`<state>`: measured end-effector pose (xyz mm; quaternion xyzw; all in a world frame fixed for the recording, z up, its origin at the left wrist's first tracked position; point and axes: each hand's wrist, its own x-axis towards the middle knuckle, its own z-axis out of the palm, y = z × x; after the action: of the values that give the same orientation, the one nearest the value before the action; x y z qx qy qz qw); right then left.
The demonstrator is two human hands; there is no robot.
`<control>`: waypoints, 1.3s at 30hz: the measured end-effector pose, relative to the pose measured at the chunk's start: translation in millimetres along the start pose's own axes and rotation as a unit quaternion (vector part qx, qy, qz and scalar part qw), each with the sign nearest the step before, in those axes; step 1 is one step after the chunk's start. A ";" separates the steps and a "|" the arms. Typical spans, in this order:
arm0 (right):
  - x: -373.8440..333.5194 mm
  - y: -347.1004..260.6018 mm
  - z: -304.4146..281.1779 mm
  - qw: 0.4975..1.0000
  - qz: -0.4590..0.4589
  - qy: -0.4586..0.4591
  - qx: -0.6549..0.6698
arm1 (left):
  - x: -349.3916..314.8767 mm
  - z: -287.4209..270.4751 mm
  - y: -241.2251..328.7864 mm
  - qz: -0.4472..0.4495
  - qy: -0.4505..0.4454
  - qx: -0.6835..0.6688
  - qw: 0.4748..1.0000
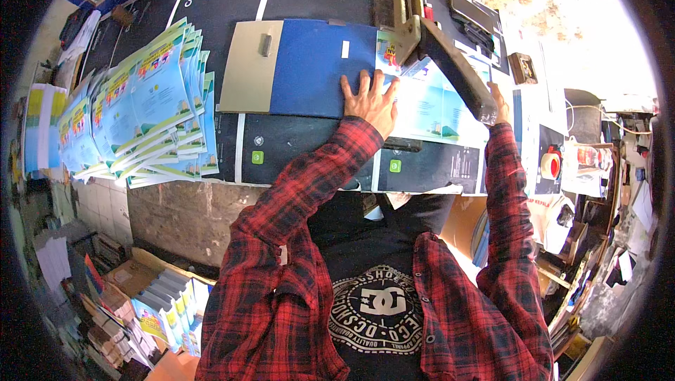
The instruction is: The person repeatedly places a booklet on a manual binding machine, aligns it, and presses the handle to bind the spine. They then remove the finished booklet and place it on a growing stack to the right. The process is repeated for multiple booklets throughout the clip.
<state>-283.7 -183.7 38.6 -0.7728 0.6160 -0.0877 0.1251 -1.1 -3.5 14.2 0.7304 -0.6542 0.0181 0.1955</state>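
1. From my end of the feed, the left hand (373, 103) lies palm down over the right edge of the blue board (316, 64), fingers spread wide, gripping nothing.
2. The right hand (501, 105) is by the free end of the lever (457, 71). That end hides part of it, so I can't tell whether its fingers close on the lever or on paper.
3. My first worry is a sheet sliding askew, which light pressure from the left hand or a shifting board would cause.
4. My second is pinched fingers: the left hand is near the lever, and a sudden swing could catch a straying fingertip.
5. The sheet (422, 110) lies flat on the table (302, 145), right of the board and partly beneath the lever. It is printed pale blue with green along its lower part, and bright glare washes it out.
6. Well to the left, similar prints form an uneven, fanned pile (148, 96).
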 end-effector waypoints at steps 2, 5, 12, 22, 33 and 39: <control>7.9 5.7 8.6 1.000 -0.013 -0.004 -0.001 | -0.4 -3.1 -5.4 -0.002 -0.007 0.001 1.000; 17.5 30.9 31.4 0.997 -0.075 0.019 0.012 | -0.9 -6.0 -13.6 0.000 -0.008 0.003 1.000; 21.4 15.2 52.9 0.983 -0.167 0.070 0.023 | -9.9 -20.9 -41.0 -0.016 -0.026 0.009 0.999; -11.0 -181.4 -110.7 0.948 -0.291 0.123 0.022 | -8.0 -19.4 -37.0 -0.030 -0.028 0.013 0.999; -113.9 -208.0 18.1 0.959 -0.241 0.147 -0.018 | -7.1 -12.5 -27.1 -0.028 0.007 0.004 1.000; -107.1 -219.9 -10.6 0.951 -0.273 0.103 0.099 | -13.2 -11.1 -35.9 -0.048 0.022 -0.013 0.999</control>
<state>-106.4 -34.2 117.0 -0.8817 0.3796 -0.2583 0.1084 34.1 14.9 11.4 0.7581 -0.6138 0.0160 0.2197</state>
